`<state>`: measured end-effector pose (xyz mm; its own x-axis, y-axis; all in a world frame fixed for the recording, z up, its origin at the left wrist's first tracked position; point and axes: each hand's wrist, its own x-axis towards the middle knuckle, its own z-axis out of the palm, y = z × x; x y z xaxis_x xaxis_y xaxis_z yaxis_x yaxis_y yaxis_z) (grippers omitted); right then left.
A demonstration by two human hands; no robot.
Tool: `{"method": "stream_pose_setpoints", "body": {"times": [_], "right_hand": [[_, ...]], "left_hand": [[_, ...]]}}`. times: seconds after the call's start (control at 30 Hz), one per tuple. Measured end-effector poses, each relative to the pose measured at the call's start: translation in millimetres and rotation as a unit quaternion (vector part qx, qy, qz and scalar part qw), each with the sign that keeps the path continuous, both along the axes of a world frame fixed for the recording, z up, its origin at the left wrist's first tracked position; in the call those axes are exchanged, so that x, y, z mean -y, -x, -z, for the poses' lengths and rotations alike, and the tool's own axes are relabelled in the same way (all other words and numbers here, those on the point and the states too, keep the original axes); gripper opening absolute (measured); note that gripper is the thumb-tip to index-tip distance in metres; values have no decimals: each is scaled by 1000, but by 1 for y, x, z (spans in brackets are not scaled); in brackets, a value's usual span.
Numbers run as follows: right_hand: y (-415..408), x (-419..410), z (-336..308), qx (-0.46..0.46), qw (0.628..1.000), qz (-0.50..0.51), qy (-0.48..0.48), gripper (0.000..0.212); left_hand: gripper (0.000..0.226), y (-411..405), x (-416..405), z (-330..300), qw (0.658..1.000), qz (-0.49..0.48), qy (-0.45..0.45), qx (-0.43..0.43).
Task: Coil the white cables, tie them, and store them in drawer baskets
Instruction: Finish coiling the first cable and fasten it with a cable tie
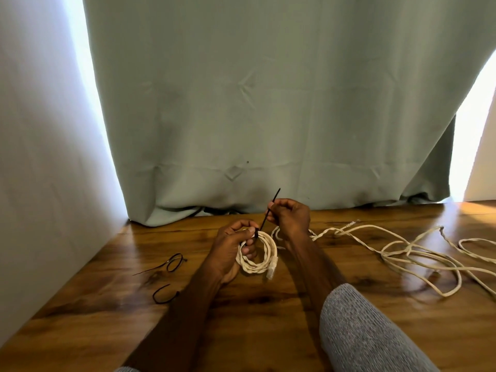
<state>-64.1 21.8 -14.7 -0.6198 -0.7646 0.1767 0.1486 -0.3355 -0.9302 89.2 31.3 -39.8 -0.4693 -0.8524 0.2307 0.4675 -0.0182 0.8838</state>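
Your left hand [230, 248] pinches the coiled cable [259, 253] at centre frame; your right hand [288, 214] grips the black tie [268, 213] tail. Pull crookedly and loops could slip free.

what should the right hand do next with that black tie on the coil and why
Probably pull the tail further, away from the coil, to cinch it. The left hand grips the coiled white cable and pinches the head of the black tie, while the right hand holds its tail, which sticks up towards the curtain. The tie looks threaded; how snug is unclear.
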Motion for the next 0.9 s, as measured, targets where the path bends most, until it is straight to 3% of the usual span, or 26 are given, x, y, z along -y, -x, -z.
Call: {"method": "stream_pose_setpoints", "body": {"times": [0.2,0.63,0.9], "right_hand": [[3,0,-6,-30,999,28,37,5],[-29,-28,-24,-171,975,-34,135,7],[-48,-47,-20,-279,932,-165,164,10]], "left_hand": [[11,3,1,3,999,-21,-4,33],[13,4,10,8,994,-72,-33,78],[16,-10,20,8,985,-161,-60,3]]}}
